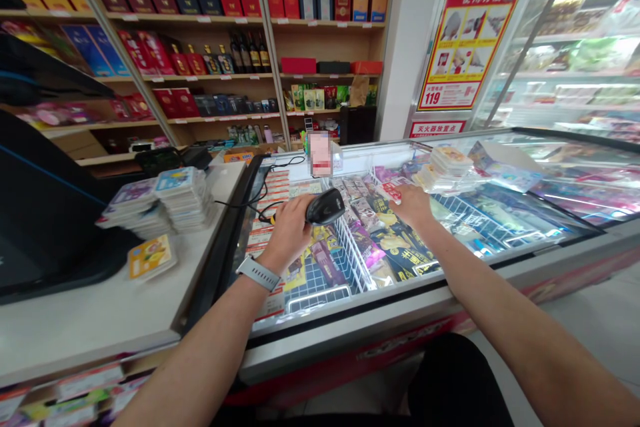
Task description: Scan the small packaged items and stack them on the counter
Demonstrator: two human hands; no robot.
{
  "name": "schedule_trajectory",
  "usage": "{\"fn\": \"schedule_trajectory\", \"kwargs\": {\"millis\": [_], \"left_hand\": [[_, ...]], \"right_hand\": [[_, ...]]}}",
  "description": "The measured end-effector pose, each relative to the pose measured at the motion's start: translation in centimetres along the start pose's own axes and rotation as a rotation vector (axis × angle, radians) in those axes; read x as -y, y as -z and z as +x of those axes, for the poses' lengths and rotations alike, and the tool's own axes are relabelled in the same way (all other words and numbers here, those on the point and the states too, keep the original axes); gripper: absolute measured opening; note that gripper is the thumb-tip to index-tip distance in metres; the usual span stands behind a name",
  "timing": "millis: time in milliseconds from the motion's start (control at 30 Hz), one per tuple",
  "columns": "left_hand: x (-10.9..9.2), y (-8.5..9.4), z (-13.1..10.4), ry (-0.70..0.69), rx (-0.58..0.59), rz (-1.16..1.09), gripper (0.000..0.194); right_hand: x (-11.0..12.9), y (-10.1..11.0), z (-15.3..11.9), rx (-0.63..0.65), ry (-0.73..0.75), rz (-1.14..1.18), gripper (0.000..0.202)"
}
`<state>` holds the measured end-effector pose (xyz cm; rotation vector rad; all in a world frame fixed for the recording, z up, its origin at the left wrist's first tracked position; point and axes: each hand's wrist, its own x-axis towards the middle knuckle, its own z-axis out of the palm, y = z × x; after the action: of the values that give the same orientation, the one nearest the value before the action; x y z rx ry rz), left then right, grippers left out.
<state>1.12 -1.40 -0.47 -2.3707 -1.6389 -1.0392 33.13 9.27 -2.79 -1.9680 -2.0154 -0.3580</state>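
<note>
My left hand (291, 232), with a grey watch band at the wrist, is wrapped round a black handheld scanner (326, 207) above the glass-topped freezer. The scanner's head points right, and a black cable trails behind it on the left. My right hand (414, 205) pinches a small red and white packet (393, 191) over the middle of the freezer. Beyond that hand stands a stack of flat orange and white packs (450, 170). Below the glass, wire baskets (357, 260) hold wrapped goods.
Stacked flat packs (183, 197) and a loose orange pack (151, 258) lie on the white counter (100, 327) at left, beside a dark monitor (45, 200). An open carton (507, 163) sits back right. Shelves with boxes and bottles line the back.
</note>
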Motion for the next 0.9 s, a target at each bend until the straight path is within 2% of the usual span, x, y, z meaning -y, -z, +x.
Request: {"fn": "schedule_trajectory", "kwargs": {"millis": [267,467,567,667,900], "left_hand": [[0.0,0.0,0.0,-0.003,0.009,-0.005,0.06],[0.2,-0.1,0.0,-0.018,-0.003,0.007,0.06],[0.3,-0.2,0.0,-0.025,-0.002,0.007,0.06],[0.2,-0.2,0.0,-0.02,0.0,0.013,0.059],[-0.1,0.0,0.0,-0.021,-0.006,0.016,0.059]], "right_hand": [[-0.5,-0.4,0.6,0.002,0.061,0.055,0.05],[0.0,0.2,0.4,0.015,0.103,0.069,0.044],[0.4,0.3,0.2,0.01,0.074,0.14,0.042],[0.6,0.3,0.2,0.01,0.027,0.165,0.049],[0.1,0.4,0.3,0.002,-0.003,0.275,0.048]]}}
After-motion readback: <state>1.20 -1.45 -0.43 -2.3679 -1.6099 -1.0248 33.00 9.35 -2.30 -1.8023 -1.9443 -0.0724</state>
